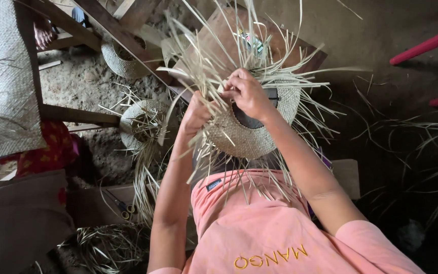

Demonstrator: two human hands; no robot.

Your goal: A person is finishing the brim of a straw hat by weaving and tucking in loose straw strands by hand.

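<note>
A half-woven straw hat (pixel 244 137) sits over a dark round mould (pixel 252 121) in front of me, with many loose pale straw strands (pixel 214 61) sticking out from its rim. My left hand (pixel 197 112) is closed around strands at the left edge of the weave. My right hand (pixel 247 92) pinches strands on top of the hat, fingers curled. Both forearms reach out from my pink shirt (pixel 259 228) at the bottom of the view.
Two other unfinished woven hats (pixel 140 124) (pixel 122 60) lie on the dirt floor to the left, near wooden beams (pixel 77 115). A woven mat (pixel 3 76) hangs at far left. Red bars (pixel 424 45) cross the top right. Loose straw (pixel 411 137) litters the dark floor.
</note>
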